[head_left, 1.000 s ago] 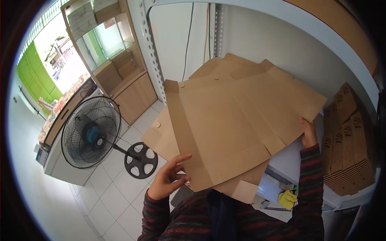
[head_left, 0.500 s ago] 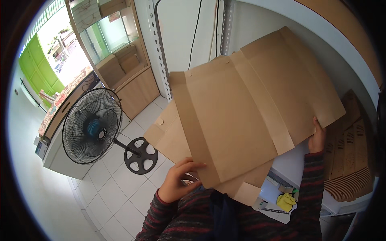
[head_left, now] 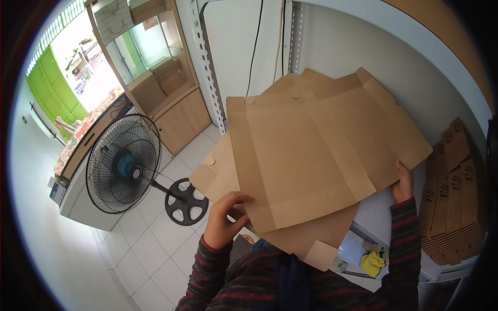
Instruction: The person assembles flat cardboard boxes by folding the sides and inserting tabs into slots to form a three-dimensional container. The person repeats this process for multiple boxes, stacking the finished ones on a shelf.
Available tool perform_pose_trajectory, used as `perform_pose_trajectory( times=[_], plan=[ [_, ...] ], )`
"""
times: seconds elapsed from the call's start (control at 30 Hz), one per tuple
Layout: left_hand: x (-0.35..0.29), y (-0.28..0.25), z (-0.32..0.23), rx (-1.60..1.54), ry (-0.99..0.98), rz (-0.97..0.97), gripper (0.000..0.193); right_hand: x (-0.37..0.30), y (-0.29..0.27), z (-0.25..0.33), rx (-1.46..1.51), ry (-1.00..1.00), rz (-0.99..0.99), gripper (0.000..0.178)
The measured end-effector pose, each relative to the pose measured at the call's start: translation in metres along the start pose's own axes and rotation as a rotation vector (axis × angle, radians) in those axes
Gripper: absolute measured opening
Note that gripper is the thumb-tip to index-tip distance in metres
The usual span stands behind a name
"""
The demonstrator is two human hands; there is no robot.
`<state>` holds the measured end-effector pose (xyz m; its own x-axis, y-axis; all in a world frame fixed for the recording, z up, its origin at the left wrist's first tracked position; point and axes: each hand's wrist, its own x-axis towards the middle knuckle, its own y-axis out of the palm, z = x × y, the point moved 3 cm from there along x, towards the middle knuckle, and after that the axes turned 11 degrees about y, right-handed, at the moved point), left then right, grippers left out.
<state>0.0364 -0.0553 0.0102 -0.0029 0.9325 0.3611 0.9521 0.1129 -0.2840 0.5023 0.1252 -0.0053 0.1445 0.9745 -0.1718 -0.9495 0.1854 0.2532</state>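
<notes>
A large creased brown cardboard sheet [head_left: 306, 150], an unfolded flat blank, lies tilted in front of me. My left hand [head_left: 222, 220] pinches its near left edge, with the thumb below and the fingers on top. At the sheet's right corner, my right hand [head_left: 403, 184] grips the edge, thumb on top and the other fingers hidden beneath. Under it, turned at an angle, is a second cardboard blank [head_left: 215, 163]. Its corners stick out at the left, the near side and the far side, and a round tab shows on its left flap. What supports both sheets is mostly hidden.
Stacked folded cardboard boxes [head_left: 451, 207] stand at the right. A black standing fan [head_left: 124, 163] is on the tiled floor at left, before a wood and glass cabinet [head_left: 181, 119]. Below the sheets at right, a yellow cloth [head_left: 372, 263] lies on a lower shelf. A perforated metal post [head_left: 210, 67] rises behind.
The top sheet's far right side has come down and the sheet lies flatter. More of the lower blank shows beyond its far edge. Both hands keep their hold.
</notes>
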Motion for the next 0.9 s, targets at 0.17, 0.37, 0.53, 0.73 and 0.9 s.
perform_pose_trajectory(
  times=[0.17, 0.37, 0.53, 0.73, 0.9],
  plan=[
    [0.000, 0.005, 0.004, 0.138, 0.135, -0.083, 0.028, -0.001, 0.000, -0.006, -0.002, -0.009, -0.034, 0.049],
    [-0.004, 0.010, 0.005, 0.082, 0.076, -0.197, 0.018, -0.023, 0.021, 0.022, -0.301, -0.395, -0.412, 0.068],
    [-0.009, 0.017, 0.017, 0.022, 0.046, -0.280, 0.016, -0.067, 0.059, 0.035, -0.712, -1.236, -0.357, 0.075],
    [-0.009, 0.018, 0.025, -0.054, -0.073, -0.337, 0.021, -0.113, 0.153, 0.013, -1.284, -1.217, 0.410, 0.039],
    [-0.003, 0.023, 0.018, -0.238, -0.101, -0.433, 0.018, -0.105, 0.183, 0.004, -1.223, -1.173, 0.335, 0.028]
  ],
)
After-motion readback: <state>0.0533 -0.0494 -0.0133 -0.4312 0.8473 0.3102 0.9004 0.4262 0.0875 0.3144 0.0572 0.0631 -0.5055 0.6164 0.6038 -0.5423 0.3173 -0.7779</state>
